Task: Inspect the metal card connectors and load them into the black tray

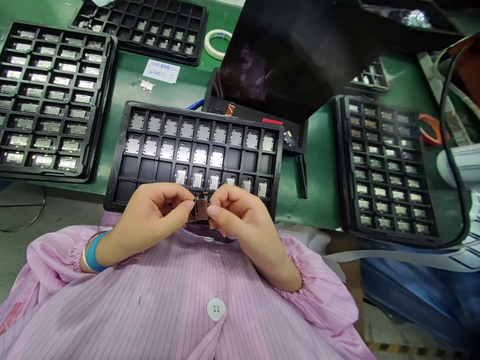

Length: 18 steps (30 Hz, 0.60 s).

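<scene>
Between my two hands, just over the near edge of a black compartment tray (153,167), is a small metal-shielded circuit module (201,209). My left hand (155,215) pinches its left side with thumb and forefinger. At its right side the thumb and forefinger of my right hand (238,210) are closed on it. Silver modules (200,155) fill the tray's two far rows apart from a few pockets on the right. More modules (197,180) with a different face up stand in the third row. My hands hide part of the nearest row.
Filled trays stand on the left (101,100) and right (341,165), and another tray (202,30) lies at the back. A dark panel (285,55) rises over a black box (302,135). Nearby are a handwritten label (161,71), a loose module (146,85) and a tape roll (215,45).
</scene>
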{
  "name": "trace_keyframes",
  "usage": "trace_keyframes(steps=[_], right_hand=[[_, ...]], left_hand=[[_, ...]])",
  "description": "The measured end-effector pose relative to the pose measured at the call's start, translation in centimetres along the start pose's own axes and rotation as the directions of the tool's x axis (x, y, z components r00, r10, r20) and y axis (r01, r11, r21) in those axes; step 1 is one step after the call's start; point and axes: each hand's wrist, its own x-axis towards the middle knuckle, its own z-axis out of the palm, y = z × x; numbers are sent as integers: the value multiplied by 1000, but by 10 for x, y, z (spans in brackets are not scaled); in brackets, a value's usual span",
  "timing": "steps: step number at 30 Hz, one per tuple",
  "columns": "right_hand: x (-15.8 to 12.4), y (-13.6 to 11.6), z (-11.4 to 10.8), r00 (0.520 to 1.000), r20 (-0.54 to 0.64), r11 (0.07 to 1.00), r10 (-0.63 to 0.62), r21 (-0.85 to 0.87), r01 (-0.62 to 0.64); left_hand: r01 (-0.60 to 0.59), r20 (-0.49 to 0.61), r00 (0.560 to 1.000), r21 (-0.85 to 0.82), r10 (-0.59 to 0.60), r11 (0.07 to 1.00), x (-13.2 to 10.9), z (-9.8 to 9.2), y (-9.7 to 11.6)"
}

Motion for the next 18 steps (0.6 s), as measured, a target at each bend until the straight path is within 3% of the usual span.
trace_keyframes(steps=[18], right_hand=[[-3,4,-3,993,-104,997,-55,-63,49]], left_hand=[[36,77,997,-199,-21,979,-6,-9,-3]])
